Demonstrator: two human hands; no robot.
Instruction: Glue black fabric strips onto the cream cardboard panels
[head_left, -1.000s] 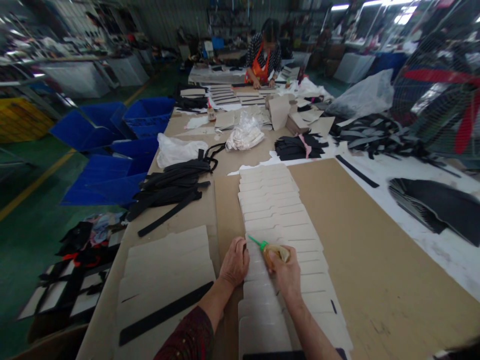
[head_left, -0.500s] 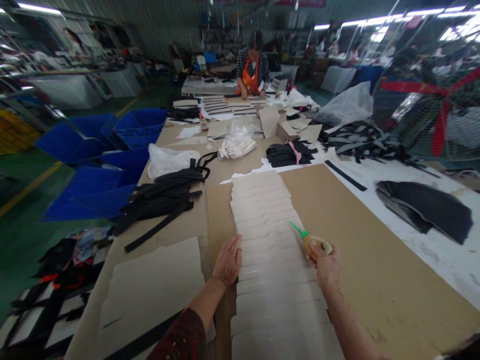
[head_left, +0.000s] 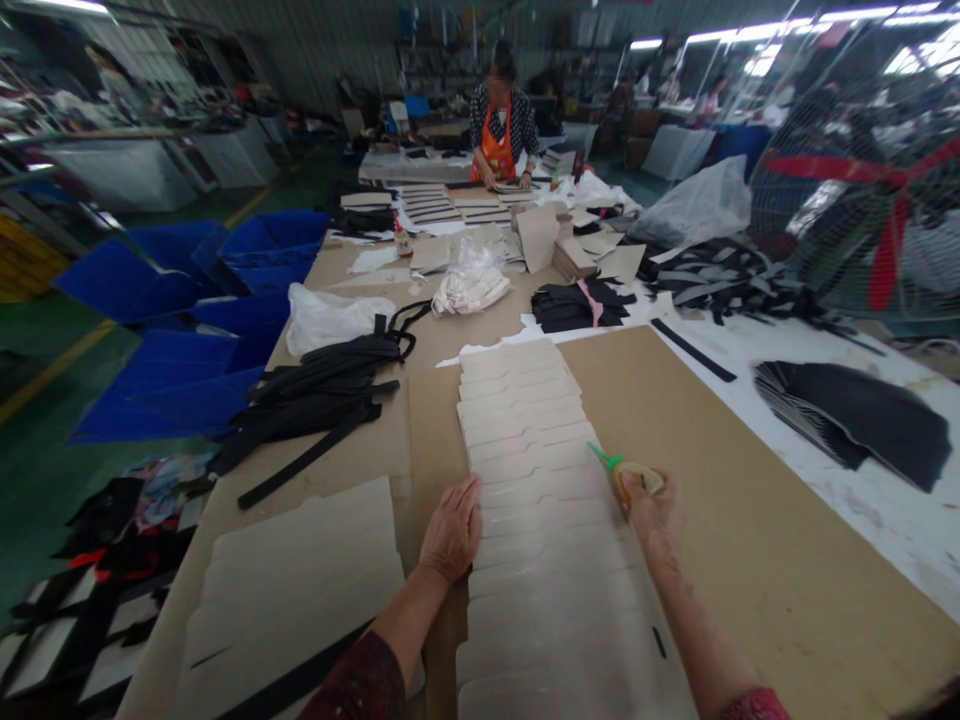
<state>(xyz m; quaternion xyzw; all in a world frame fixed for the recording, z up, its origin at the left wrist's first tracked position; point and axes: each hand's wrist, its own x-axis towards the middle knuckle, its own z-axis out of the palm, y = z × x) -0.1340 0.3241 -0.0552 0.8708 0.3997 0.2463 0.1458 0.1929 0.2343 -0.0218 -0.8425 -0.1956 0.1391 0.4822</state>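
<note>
A long row of overlapping beige card pieces [head_left: 536,500] runs away from me on a brown board [head_left: 690,480]. Along its left edge lies my left hand [head_left: 454,528], fingers stretched out flat and touching the cards. My right hand [head_left: 656,510] is wrapped round a glue bottle [head_left: 637,482] with a green nozzle. The bottle is tilted, its nozzle tip pointing left over the right edge of the row. Whether glue is coming out I cannot tell. More beige cards [head_left: 300,580] lie overlapped to the left of the board.
Black fabric strips [head_left: 322,385] and a white plastic bag [head_left: 337,318] lie at the left. Blue bins [head_left: 172,370] stand beside the table. Black pieces [head_left: 855,415] and a fan [head_left: 877,200] are at the right. A person in an orange apron [head_left: 496,145] works at the far end.
My right hand has shifted slightly right with the glue bottle, and its nozzle lies a little flatter. The left hand stays against the cards. The view has moved slightly.
</note>
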